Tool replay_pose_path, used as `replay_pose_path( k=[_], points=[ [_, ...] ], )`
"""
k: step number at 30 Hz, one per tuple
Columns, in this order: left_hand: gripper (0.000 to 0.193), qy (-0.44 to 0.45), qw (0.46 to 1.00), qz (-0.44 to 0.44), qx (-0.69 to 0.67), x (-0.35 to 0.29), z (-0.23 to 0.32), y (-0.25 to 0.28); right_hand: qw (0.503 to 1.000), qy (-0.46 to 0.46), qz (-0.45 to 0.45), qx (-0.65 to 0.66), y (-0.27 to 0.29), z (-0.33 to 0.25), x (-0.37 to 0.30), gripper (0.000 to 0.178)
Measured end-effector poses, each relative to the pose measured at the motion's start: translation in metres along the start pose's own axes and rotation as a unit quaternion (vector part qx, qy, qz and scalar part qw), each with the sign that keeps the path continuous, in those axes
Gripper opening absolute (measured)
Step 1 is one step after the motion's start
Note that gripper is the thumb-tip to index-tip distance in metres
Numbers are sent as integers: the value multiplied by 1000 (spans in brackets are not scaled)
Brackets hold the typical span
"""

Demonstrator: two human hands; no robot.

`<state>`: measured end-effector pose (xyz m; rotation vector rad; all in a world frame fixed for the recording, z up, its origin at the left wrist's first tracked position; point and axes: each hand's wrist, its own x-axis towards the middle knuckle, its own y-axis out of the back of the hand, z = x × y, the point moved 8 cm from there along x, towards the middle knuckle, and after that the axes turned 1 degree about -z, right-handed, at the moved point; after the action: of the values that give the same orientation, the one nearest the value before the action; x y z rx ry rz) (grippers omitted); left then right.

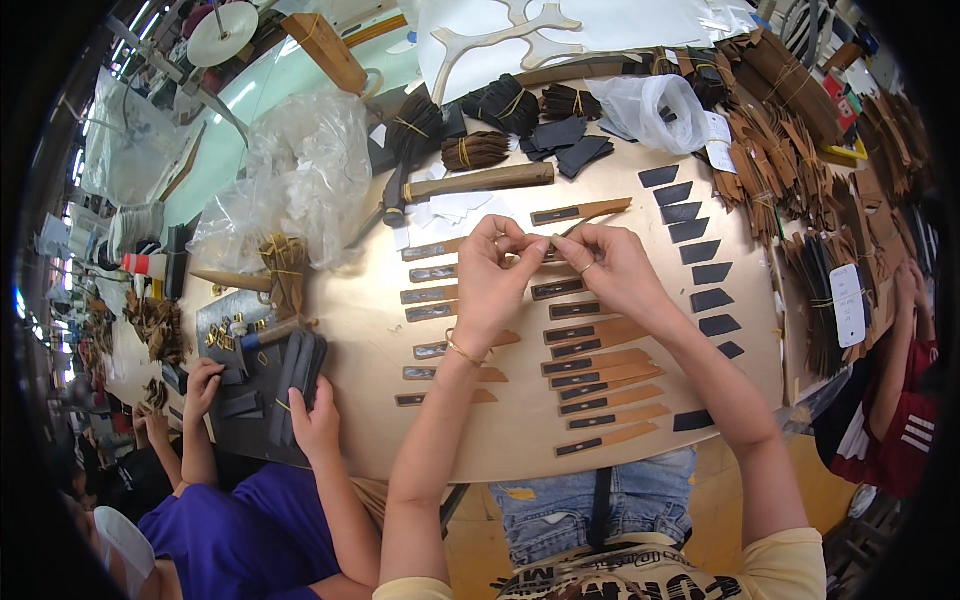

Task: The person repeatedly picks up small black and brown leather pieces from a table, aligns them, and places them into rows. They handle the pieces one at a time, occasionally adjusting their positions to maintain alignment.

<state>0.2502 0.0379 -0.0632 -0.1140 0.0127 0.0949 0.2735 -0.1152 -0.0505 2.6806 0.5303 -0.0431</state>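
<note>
Over the middle of the table, my left hand (497, 272) and my right hand (618, 268) meet fingertip to fingertip. Both are pinched on a narrow brown leather strip (590, 217), whose held part is mostly hidden by the fingers. Under and in front of my hands runs a column of tan leather strips (628, 362) with dark ends. A second column of similar strips (430, 296), some with shiny ends, lies by my left forearm. Right of my right hand, black slant-cut pieces (690, 231) form another column.
At left, a person in purple holds a bundle of black strips (297, 375). A hammer (395, 190), a paper-wrapped rod (480, 184) and clear plastic bags (310, 170) lie beyond. Tied brown leather bundles (765, 165) crowd the right edge, near another person's arm (890, 350).
</note>
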Motion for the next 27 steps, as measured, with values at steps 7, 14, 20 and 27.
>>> replay_pose_path(
  k=[7,14,20,27],
  points=[
    [22,-38,992,37,118,4,7,12,999,25,33,18,18,13,-7,28],
    [26,-69,959,20,273,23,12,-1,987,-3,123,103,80,32,-34,25],
    [11,-106,930,47,348,27,11,5,872,-101,157,452,154,64,-98,29],
    [16,-188,875,56,442,3,47,17,798,110,143,574,244,85,-318,26]
  ],
)
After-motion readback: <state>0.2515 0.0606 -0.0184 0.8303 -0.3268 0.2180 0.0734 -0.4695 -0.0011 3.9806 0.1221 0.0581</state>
